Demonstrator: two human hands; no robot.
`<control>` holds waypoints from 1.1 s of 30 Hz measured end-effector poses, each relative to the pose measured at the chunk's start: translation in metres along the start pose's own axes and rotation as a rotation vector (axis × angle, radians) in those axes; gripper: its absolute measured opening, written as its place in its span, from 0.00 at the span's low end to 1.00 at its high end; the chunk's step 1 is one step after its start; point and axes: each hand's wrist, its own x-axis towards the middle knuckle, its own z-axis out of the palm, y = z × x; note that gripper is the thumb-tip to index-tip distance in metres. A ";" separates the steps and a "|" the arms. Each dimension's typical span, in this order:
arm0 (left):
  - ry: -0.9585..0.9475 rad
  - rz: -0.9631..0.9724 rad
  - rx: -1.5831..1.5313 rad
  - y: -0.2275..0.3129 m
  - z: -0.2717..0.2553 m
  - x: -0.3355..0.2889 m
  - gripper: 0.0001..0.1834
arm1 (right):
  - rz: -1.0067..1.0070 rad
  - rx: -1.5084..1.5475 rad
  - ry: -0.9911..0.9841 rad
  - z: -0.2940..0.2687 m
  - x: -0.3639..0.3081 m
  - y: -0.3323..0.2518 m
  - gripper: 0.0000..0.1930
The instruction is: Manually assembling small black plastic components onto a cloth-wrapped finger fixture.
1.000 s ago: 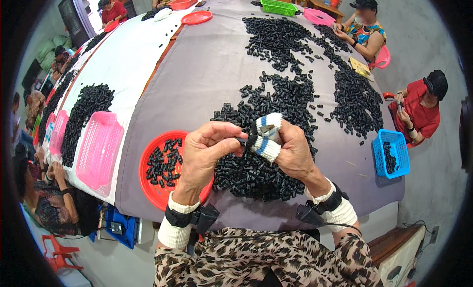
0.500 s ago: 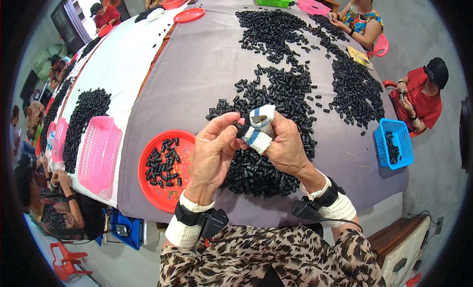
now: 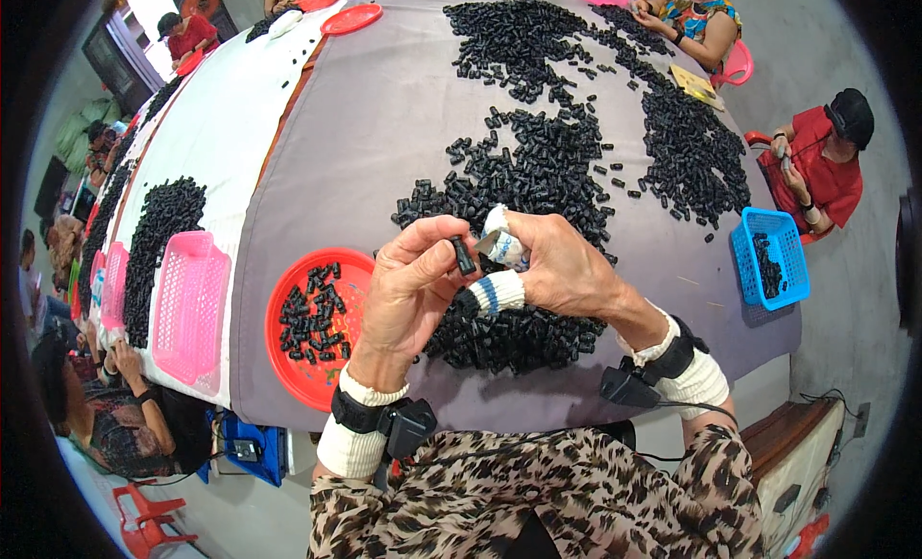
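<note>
Between the thumb and fingers of my left hand [image 3: 408, 290] is a small black plastic tube [image 3: 464, 256], tilted, with one end pointing down toward me. Close beside it, my right hand [image 3: 567, 266] is closed on a small knife [image 3: 489, 242], whose short grey blade faces the tube; its pale handle is mostly covered by my fingers. White cloth finger covers [image 3: 497, 292] with a blue stripe wrap some right-hand fingers. Both hands hover above a large heap of black tubes [image 3: 519, 338]. Left of my hands, a red round tray [image 3: 288, 375] holds several more tubes.
A pink basket [image 3: 158, 314] stands at left and a blue basket [image 3: 802, 271] at right, with some tubes inside. More black heaps [image 3: 687, 146] spread over the grey cloth [image 3: 355, 108]. Co-workers sit around the table, one in red [image 3: 816, 160] at right.
My hands have moved slightly apart, and the black tube now shows in my left fingers. The right hand has turned, bringing the blade's tip into sight. The whole view has shifted a little.
</note>
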 end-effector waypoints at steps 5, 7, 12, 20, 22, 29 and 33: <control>0.023 -0.020 0.023 -0.003 -0.002 -0.001 0.11 | -0.016 -0.063 -0.061 -0.002 0.006 0.002 0.23; 0.042 -0.028 0.047 -0.004 -0.003 -0.002 0.11 | -0.032 -0.111 -0.058 0.000 0.007 -0.002 0.20; 0.049 -0.031 0.095 -0.002 -0.005 -0.001 0.12 | -0.038 -0.142 -0.086 -0.002 0.011 0.000 0.19; 0.104 -0.018 0.140 -0.003 0.002 -0.003 0.11 | -0.048 -0.172 -0.123 -0.002 0.009 -0.001 0.17; 0.133 -0.018 0.152 -0.005 0.002 -0.003 0.11 | -0.024 -0.197 -0.130 -0.003 0.009 -0.001 0.16; 0.155 -0.003 0.134 -0.012 0.000 -0.006 0.10 | -0.030 -0.167 -0.151 -0.001 0.007 -0.002 0.13; 0.162 0.004 0.105 -0.016 0.001 -0.006 0.10 | -0.052 -0.218 -0.146 -0.001 0.007 0.000 0.12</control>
